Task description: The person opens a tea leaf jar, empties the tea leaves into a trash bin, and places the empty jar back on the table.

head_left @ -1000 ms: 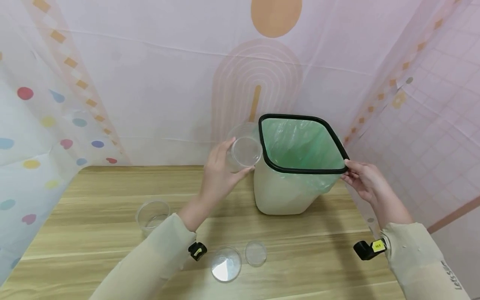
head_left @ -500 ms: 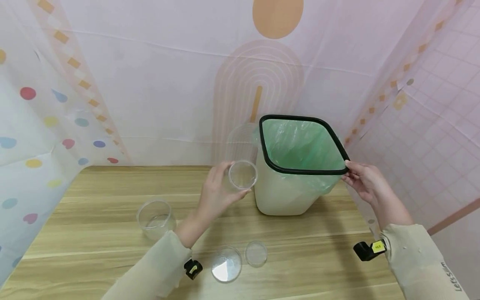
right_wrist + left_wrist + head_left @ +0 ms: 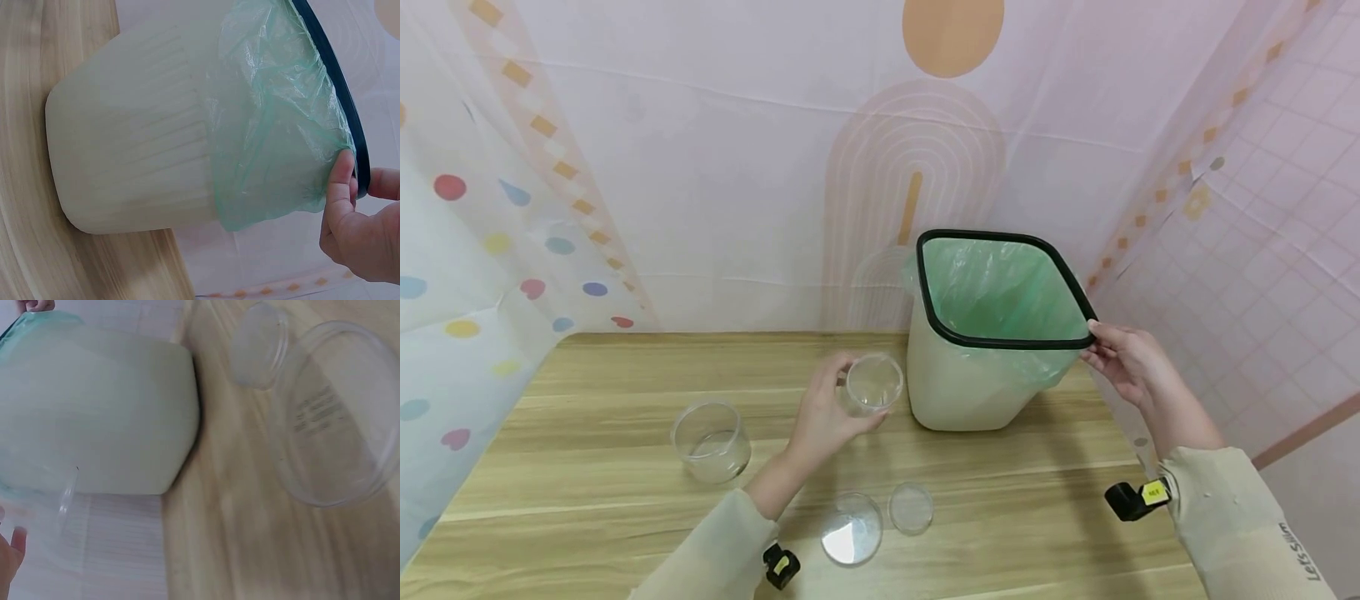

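Note:
My left hand [image 3: 823,421] grips a clear plastic cup [image 3: 876,385] from its left side, just left of the bin, with the cup's round mouth tipped toward the head camera. In the left wrist view this cup [image 3: 65,509] shows only as a faint edge beside the fingertips. On the right, my right hand [image 3: 1129,365] pinches the front right corner of the black rim [image 3: 1011,342] of a cream trash bin [image 3: 958,396]. Thumb and fingers sit on either side of that rim in the right wrist view. A green bag [image 3: 275,125] lines the bin and folds over its outside.
A second, larger clear cup [image 3: 711,446] stands on the wooden table [image 3: 587,400] left of my left hand. Two clear round lids lie in front: a larger lid [image 3: 852,533] and a smaller lid [image 3: 912,508]. A patterned cloth [image 3: 737,183] hangs behind the table.
My left hand has lowered the clear cup from beside the bin's rim toward the table and slightly left. The right hand keeps its place on the rim.

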The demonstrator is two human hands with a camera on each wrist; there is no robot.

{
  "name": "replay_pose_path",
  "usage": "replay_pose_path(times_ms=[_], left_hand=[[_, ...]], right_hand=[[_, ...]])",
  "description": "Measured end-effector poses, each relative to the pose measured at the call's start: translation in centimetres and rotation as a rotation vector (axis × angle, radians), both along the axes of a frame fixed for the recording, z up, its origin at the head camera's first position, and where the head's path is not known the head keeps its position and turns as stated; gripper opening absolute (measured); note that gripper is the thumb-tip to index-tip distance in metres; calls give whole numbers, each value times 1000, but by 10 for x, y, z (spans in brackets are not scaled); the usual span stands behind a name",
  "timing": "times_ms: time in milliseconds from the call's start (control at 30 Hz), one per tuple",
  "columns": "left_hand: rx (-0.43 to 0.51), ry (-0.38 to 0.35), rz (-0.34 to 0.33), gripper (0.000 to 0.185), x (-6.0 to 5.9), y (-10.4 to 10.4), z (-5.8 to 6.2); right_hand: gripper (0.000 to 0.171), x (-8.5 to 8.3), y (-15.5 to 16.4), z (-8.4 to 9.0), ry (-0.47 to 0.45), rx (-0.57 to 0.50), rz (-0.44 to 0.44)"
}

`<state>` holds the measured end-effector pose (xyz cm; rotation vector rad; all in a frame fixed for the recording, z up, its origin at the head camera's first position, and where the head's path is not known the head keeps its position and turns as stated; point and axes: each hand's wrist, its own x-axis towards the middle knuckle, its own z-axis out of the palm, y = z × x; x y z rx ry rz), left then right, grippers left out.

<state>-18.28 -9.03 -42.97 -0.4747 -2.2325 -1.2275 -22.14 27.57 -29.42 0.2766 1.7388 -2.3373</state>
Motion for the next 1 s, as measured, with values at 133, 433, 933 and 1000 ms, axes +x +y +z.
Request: replay_pose_path(times_ms=[133,433,933,1000], left_hand=[[14,-79,3,79,3,-2,-9],[-8,-190,-38,82,8,-2,-28],[10,-354,-23,81,10,-8,-59],[3,-349,-28,82,9,-8,-63]], right_hand=[[15,0,-1,0,3,2,7],[20,-1,1,0,0,-31,0],[20,-1,-5,-3,-3,-13,-14],[20,-1,-6,-3,-3,-16,-15]])
